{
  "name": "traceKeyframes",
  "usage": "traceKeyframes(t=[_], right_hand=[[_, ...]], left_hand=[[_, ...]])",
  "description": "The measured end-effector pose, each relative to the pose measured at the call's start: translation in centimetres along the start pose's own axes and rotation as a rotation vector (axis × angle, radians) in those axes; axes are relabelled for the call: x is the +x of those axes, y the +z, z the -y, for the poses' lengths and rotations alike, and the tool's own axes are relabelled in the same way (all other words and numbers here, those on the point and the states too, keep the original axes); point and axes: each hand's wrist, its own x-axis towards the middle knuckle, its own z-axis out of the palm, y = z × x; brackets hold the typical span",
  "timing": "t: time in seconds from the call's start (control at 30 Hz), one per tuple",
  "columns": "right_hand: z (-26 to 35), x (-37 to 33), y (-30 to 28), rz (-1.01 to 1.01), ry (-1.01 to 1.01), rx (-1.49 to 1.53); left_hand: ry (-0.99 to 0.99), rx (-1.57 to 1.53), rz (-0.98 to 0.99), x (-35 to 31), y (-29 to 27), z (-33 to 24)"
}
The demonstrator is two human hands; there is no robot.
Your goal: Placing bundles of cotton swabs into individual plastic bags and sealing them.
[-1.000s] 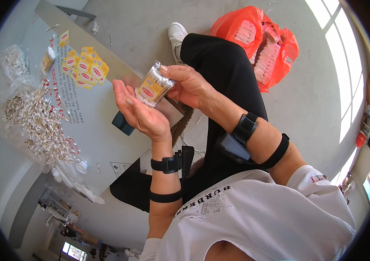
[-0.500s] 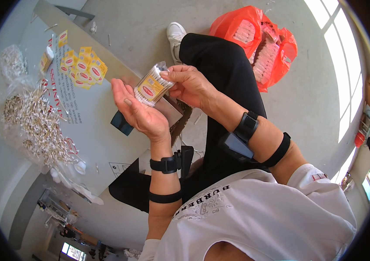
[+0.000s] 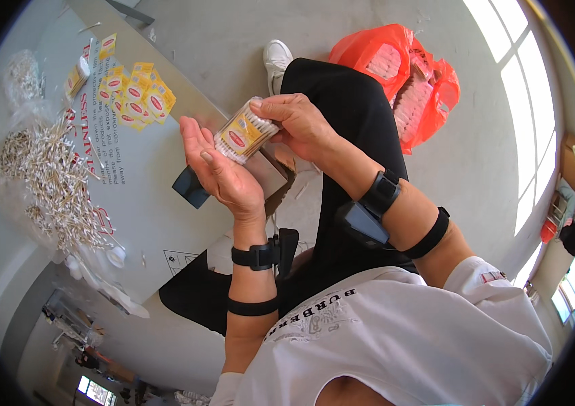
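A clear plastic pack of cotton swabs (image 3: pixel 245 133) with a yellow card inside is tilted between my two hands. My right hand (image 3: pixel 299 127) pinches its upper right end, thumb on top. The fingers underneath are mostly hidden. Below the pack's lower left side my left hand (image 3: pixel 225 177) is palm up, with fingers stretched out and thumb apart; the pack leans against it. On the table to the left are a heap of loose cotton swabs (image 3: pixel 57 186), a scatter of yellow cards (image 3: pixel 140 97) and another small swab pack (image 3: pixel 76 78).
The metal-topped table (image 3: pixel 135 223) fills the left side. A dark blue piece (image 3: pixel 191 187) lies at its edge, by an open cardboard box (image 3: pixel 281 183) partly behind my hands. On the floor, a red plastic bag (image 3: pixel 429 101) holds several pink-looking packs. My leg (image 3: pixel 348 101) stretches between.
The clear film that stuck out at the pack's upper end no longer shows; my right thumb now lies over that end. The view has shifted slightly.
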Motion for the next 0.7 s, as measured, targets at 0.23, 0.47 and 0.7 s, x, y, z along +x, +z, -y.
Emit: traceKeyframes(t=[0.23,0.47,0.7], right_hand=[[3.7,-2.5,-0.2,-0.060,-0.246,-0.649],[3.3,-2.5,-2.9,0.016,-0.341,-0.575],[5.1,-4.0,0.7,0.141,-1.026,-1.704]], left_hand=[[0.009,-0.015,0.010,-0.2,0.0,0.1],[0.029,-0.048,-0.012,0.0,0.1,0.3],[-0.030,-0.144,-0.063,0.1,-0.1,0.0]])
